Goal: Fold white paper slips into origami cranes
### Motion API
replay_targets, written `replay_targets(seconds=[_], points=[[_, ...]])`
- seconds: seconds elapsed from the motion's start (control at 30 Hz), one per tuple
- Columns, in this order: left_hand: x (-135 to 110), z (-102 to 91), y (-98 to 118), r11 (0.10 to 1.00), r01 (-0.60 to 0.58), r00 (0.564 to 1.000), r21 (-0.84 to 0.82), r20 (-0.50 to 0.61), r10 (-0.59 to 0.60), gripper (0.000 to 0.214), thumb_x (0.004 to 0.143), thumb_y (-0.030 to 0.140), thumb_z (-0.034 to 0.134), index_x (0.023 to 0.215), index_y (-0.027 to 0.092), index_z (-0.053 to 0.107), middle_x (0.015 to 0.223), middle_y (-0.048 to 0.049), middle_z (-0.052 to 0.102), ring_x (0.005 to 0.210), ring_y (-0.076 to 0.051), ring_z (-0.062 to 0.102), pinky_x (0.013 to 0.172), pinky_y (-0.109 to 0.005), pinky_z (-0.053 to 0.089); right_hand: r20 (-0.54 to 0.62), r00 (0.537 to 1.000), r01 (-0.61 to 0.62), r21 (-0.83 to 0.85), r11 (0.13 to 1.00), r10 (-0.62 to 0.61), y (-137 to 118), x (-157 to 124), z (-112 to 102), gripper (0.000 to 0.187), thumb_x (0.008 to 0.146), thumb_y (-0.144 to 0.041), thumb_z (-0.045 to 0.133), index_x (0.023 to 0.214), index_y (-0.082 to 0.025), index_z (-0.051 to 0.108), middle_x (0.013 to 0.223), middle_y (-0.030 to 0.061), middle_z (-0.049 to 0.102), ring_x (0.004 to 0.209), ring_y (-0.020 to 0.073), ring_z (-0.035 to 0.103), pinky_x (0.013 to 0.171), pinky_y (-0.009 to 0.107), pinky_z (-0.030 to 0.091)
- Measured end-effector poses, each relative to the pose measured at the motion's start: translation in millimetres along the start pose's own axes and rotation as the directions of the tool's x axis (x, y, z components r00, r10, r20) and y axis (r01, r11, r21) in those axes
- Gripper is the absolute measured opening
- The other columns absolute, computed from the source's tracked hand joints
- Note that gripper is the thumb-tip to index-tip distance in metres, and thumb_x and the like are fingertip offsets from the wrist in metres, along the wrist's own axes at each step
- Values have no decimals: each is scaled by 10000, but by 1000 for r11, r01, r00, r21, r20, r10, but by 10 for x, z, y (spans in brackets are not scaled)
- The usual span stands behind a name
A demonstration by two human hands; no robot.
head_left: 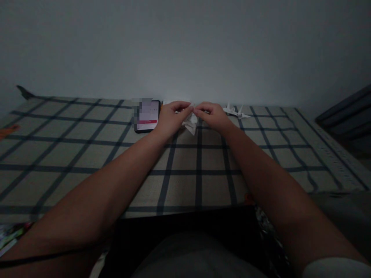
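Observation:
Above the checked cloth, both hands pinch a folded piece of white paper point(190, 125) between thumbs and fingertips. My left hand point(174, 114) grips it from the left, my right hand point(213, 116) from the right, and their fingertips nearly meet at its top. A pointed lower corner of the paper hangs below the fingers; its upper part is mostly hidden by them. Just right of my right hand stand small white folded-paper figures point(237, 112) with pointed tips, perhaps cranes.
A phone point(148, 116) with a lit screen lies left of my left hand. The checked tablecloth point(185, 162) covers the table, which ends at a plain wall point(185, 50). A dark pointed object point(25, 92) sits at the far left corner, and an orange item point(9, 131) at the left edge.

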State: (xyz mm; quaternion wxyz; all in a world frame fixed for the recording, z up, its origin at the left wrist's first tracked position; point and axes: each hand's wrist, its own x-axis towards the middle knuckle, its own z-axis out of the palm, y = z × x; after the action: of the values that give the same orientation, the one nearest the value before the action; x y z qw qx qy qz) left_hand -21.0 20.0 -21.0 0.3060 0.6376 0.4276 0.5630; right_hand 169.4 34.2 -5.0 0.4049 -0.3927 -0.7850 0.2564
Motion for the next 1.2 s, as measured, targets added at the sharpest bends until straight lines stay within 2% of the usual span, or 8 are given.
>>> replay_targets(seconds=[0.23,0.47,0.73,1.0,1.2], points=[[18,18,-52,999,23,1000,-49,4,-22,228,844,397,805,932,186,805,1002,-87,828,990,-240,762,938,-369,604,-13,999,-39,85,996,40,11,4,22,241,930,-392,705,929,-165,787,927,55,751,898,192,637,874,328,490],[7,40,-54,997,26,1000,-79,-2,-26,216,845,398,794,919,197,817,1002,-75,833,993,-233,753,921,-352,600,-7,998,-55,73,996,55,35,14,23,240,907,-404,723,914,-175,795,926,60,779,901,205,650,894,350,504],[0,7,-20,1000,14,999,17,33,-15,239,871,411,802,930,182,835,1009,-90,839,978,-233,754,946,-352,583,8,998,-62,87,994,61,28,15,31,202,884,-353,723,886,-163,793,910,53,775,880,190,646,873,332,500],[6,-4,-41,999,9,998,34,58,-11,290,887,446,785,977,175,834,1038,-94,838,995,-225,752,952,-351,568,-25,1000,-1,100,995,3,157,46,40,245,861,-396,724,907,-164,791,887,54,773,845,190,641,828,340,501],[13,-6,-60,999,-4,999,50,53,2,269,875,430,787,945,173,829,1004,-87,835,957,-222,743,920,-354,560,-23,1000,20,78,997,-18,142,32,38,260,865,-396,705,892,-153,792,867,58,768,813,184,628,803,337,494]])
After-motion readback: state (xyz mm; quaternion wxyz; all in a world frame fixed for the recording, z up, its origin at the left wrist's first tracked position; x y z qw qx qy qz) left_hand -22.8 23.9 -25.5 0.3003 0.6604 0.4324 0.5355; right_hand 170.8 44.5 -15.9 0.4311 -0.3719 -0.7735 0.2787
